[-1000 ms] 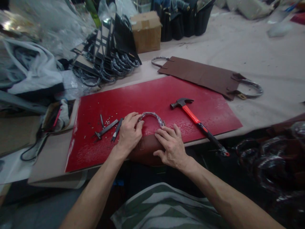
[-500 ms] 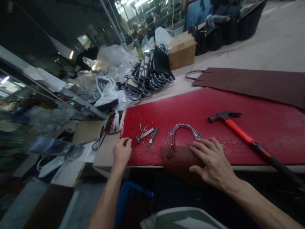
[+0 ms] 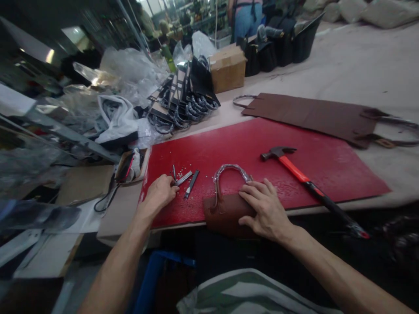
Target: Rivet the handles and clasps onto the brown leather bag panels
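Observation:
My left hand (image 3: pixel 161 191) is at the left of the red mat, its fingers bent together over the near end of a slim silver metal tool (image 3: pixel 184 178), hiding that end. Beside it lie a dark flat metal tool (image 3: pixel 191 185), a thin punch-like rod (image 3: pixel 173 172) and several tiny pale bits. My right hand (image 3: pixel 265 209) lies flat and open on a brown leather bag panel (image 3: pixel 225 211) at the mat's front edge. The panel's curved handle (image 3: pixel 231 167), wrapped in clear plastic, points away from me. Part of the panel hangs over the edge.
A claw hammer (image 3: pixel 294 169) rests on the red mat (image 3: pixel 209 148), its grip past the front edge. Behind lie a long brown panel (image 3: pixel 304 113), black handled pieces (image 3: pixel 186 96) and a cardboard box (image 3: pixel 227 67). A small open box (image 3: pixel 131 165) sits left. A person (image 3: pixel 245 19) stands far back.
My left hand has moved forward and right from the mat's left edge onto the silver tool. My right hand stays on the brown panel. The view has swung to the right.

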A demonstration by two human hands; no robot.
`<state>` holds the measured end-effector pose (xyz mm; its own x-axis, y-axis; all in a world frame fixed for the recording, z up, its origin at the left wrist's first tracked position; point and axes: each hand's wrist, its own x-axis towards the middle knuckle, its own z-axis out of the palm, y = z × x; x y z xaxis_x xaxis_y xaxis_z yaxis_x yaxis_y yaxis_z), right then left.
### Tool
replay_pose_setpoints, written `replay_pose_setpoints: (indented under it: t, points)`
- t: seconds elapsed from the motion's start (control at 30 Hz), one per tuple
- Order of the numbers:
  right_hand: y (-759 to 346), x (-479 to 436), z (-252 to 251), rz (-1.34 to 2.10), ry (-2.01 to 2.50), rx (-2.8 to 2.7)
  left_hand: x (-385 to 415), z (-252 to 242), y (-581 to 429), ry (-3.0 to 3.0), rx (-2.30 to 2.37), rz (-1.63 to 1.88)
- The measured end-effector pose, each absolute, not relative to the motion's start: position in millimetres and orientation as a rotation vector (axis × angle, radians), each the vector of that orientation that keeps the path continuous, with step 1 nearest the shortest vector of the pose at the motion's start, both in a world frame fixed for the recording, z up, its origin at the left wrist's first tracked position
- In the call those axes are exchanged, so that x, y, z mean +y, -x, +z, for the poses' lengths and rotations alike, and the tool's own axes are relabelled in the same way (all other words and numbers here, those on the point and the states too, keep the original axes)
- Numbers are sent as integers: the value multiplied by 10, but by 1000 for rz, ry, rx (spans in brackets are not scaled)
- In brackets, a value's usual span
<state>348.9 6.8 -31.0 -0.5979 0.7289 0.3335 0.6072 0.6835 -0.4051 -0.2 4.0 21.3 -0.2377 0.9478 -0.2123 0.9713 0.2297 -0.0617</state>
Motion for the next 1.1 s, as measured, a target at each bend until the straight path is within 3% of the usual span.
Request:
replay_pose_setpoints:
  t: [0.67,1.1]
  points:
    - [-3481,46,-267,415,1051,-2407,-4,299,-218,-1767,2468,-457]
    - [-3476,37,-251,427,1070,-2421,-21,373,-498,-1876,2510,-393]
